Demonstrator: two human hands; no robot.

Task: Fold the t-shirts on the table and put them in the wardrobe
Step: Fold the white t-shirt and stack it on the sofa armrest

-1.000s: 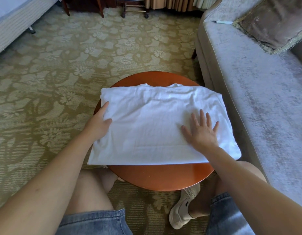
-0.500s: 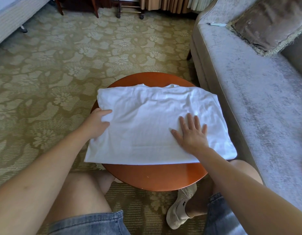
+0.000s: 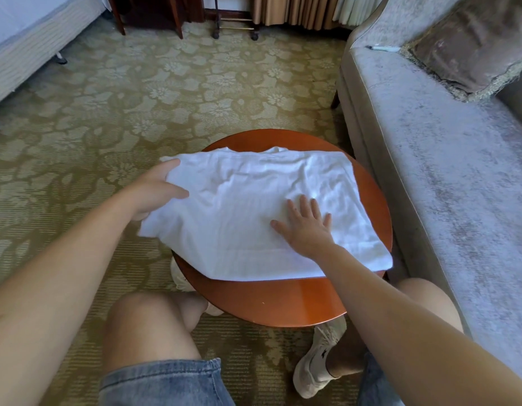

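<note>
A white t-shirt (image 3: 254, 206), partly folded into a wide rectangle, lies across the small round wooden table (image 3: 283, 303). My left hand (image 3: 157, 191) grips the shirt's left edge, thumb on top and fingers beneath, and that edge is lifted and drawn inward. My right hand (image 3: 306, 227) lies flat with spread fingers on the shirt's right half and presses it down. The shirt's collar shows at the far edge. The wardrobe is not in view.
A grey sofa (image 3: 429, 171) with a brown cushion (image 3: 473, 45) and a pen (image 3: 382, 48) stands right of the table. Patterned carpet (image 3: 136, 98) spreads to the left. A bed corner (image 3: 25, 39) is at far left, dark furniture legs (image 3: 177, 22) at the back.
My left hand has gone from resting on the shirt's left edge to gripping it and lifting it inward. My right hand stays flat on the shirt.
</note>
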